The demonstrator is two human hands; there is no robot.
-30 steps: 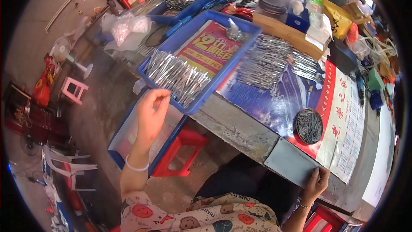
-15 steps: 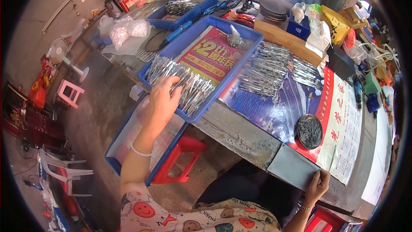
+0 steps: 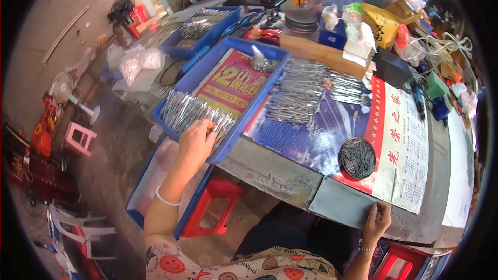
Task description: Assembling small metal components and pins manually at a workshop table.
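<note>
Slim silver metal pieces (image 3: 181,114) lie side by side in the near end of a blue plastic tray (image 3: 218,156). My left hand (image 3: 196,142) is at their near side, its thumb and fingers drawn together; whatever they pinch is hidden. On the table's front edge, my right hand (image 3: 378,220) rests with curled fingers at the right end of a flat grey plate (image 3: 340,202). What it may hold does not show. Beyond the plate stands a round dark bowl (image 3: 358,158) of short grey metal pins. One thin rod (image 3: 394,182) lies to the bowl's right.
More silver pieces (image 3: 298,91) lie in rows on a printed poster (image 3: 295,140). A wooden block (image 3: 321,54) and bags crowd the back. Another blue tray (image 3: 140,197) sits low at left, beside a red stool (image 3: 215,202). People are at the far table.
The view has shifted, moving the table leftward and somewhat lower in the picture. My left hand's fingers have drawn closer together at the silver pieces. My right hand stays by the grey plate.
</note>
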